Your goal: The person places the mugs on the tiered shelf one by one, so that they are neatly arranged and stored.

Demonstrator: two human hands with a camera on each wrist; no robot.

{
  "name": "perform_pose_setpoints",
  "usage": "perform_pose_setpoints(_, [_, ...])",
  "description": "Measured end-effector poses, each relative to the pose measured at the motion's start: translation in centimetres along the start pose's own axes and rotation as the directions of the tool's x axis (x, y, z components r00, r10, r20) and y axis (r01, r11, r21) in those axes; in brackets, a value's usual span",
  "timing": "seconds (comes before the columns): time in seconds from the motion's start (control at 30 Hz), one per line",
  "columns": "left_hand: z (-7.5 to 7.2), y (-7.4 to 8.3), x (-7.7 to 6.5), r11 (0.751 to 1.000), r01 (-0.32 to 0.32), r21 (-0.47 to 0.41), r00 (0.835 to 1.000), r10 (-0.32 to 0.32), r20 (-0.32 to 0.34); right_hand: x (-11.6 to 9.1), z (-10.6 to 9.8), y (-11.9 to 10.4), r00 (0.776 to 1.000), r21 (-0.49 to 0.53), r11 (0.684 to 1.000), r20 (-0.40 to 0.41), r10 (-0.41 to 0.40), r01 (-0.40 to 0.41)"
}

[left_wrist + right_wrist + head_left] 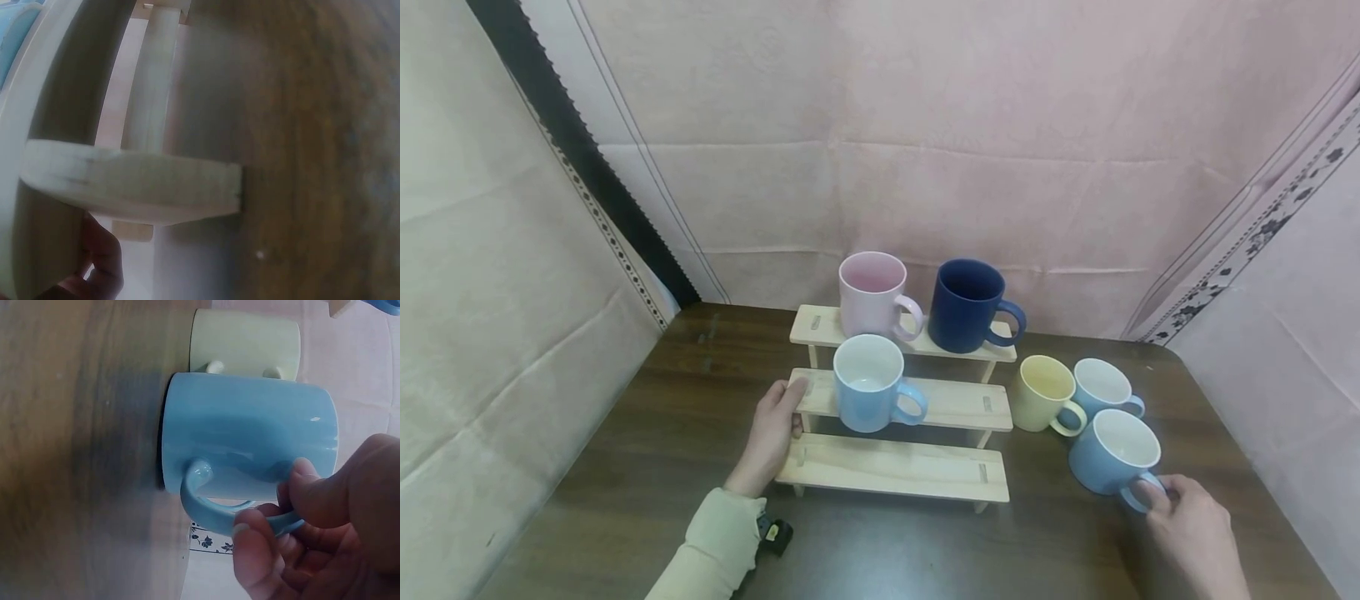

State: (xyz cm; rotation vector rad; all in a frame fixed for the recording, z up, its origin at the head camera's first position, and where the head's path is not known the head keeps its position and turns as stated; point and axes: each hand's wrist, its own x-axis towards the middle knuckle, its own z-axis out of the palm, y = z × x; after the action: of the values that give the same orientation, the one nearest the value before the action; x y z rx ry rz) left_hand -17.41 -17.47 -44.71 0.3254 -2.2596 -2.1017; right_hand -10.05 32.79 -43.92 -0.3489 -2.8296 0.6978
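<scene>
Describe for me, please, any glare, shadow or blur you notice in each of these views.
Head: a pale sheen on the table in front of the wooden rack; left wrist: the tabletop is hazy and blurred, and the rack's shelf underside is dark; right wrist: small bright highlights near the held blue mug's rim, with the tabletop blurred.

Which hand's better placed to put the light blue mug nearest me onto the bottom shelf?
Probably your right hand: it pinches the handle of that mug. Your left hand grips the left end of the middle shelf and would likely need to let go and reach across the rack.
</scene>
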Motion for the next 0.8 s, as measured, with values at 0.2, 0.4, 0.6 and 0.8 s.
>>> perform_pose_setpoints(0.2, [-0.07,-0.03,0.16,1.0,0.018,0.004,1.0,-0.018,0.004,0.13,-0.04,0.01,1.0,0.007,1.0,-0.001,0.008,-0.008])
perform_pose_setpoints(0.4, [-0.1,-0.21,0.15,1.0,0.018,-0.003,1.0,-0.018,0.001,0.09,-0.05,-0.03,0.999,0.011,0.999,0.011,0.035,-0.035])
perform_pose_setpoints(0.6, [-0.09,-0.2,0.09,1.0,0.009,-0.011,1.0,-0.009,0.001,0.11,-0.16,-0.28,0.996,0.015,0.997,0.032,0.08,-0.08])
perform_pose_setpoints(0.8, [-0.05,-0.22,0.11,1.0,0.0,-0.016,1.0,0.0,-0.001,0.19,-0.22,-0.39,0.993,0.012,0.994,0.05,0.103,-0.104])
